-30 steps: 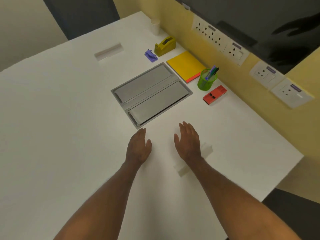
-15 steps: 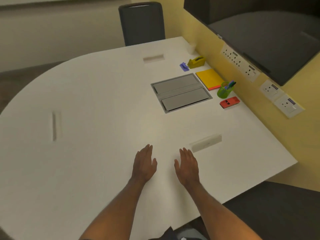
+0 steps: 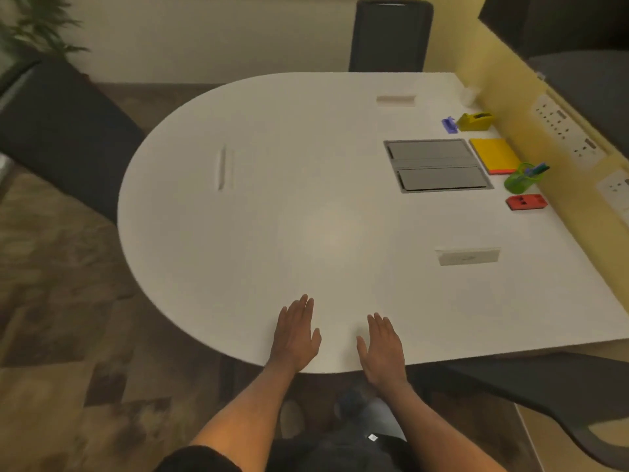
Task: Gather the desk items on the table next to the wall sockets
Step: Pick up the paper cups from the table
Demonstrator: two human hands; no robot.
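Along the yellow wall with the wall sockets (image 3: 566,131) stand a red stapler (image 3: 526,202), a green pen cup (image 3: 522,179) with pens, a yellow notepad (image 3: 493,155), a yellow tape dispenser (image 3: 474,121) and a small purple item (image 3: 450,125). They lie at the far right of the white table (image 3: 289,206). My left hand (image 3: 296,332) and my right hand (image 3: 383,345) are flat and empty at the near table edge, far from those items.
A grey cable hatch (image 3: 437,165) is set into the table left of the notepad. Shallow slots (image 3: 468,256) mark the tabletop. A dark chair (image 3: 391,35) stands at the far side, another chair (image 3: 561,393) at the near right. A plant (image 3: 30,25) is at the far left.
The view has pulled back and turned left, so the desk items now sit farther away at the right. Both hands have come back to the near table edge, still flat and empty.
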